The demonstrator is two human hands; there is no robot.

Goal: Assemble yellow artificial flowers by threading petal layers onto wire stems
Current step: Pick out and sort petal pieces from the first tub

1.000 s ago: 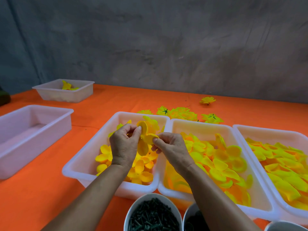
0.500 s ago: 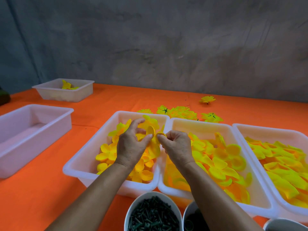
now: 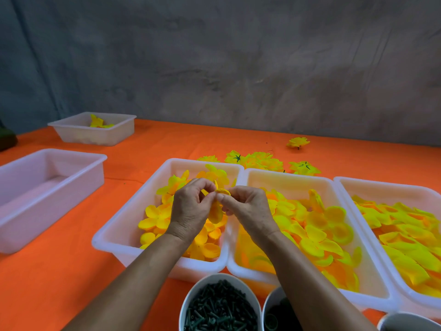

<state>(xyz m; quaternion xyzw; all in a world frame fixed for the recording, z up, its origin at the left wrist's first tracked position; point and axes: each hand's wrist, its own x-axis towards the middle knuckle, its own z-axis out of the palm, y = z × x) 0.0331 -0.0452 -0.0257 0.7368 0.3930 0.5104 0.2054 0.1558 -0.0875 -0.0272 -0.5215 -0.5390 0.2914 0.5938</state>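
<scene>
My left hand (image 3: pixel 189 207) and my right hand (image 3: pixel 248 207) meet over the left petal tray (image 3: pixel 119 231), both pinching one yellow petal layer (image 3: pixel 216 210) between thumb and fingertips. The layer hangs down between the hands. Any stem in it is hidden by the fingers. The tray below holds several small orange-yellow petal layers (image 3: pixel 157 218). A white bowl of dark green stem pieces (image 3: pixel 220 306) sits at the near edge. Finished yellow flowers (image 3: pixel 261 160) lie behind the trays.
A middle tray (image 3: pixel 372 278) and a right tray (image 3: pixel 391 186) hold larger yellow-green petals. An empty white tray (image 3: pixel 47 192) stands at the left, and a small tray (image 3: pixel 95 134) with one flower stands far left. A second bowl (image 3: pixel 274 311) and a grey rim (image 3: pixel 405 322) sit near the front.
Both hands have drawn closer together and the petal layer has been folded in between the fingertips. The left hand's fingers have curled from spread to pinching.
</scene>
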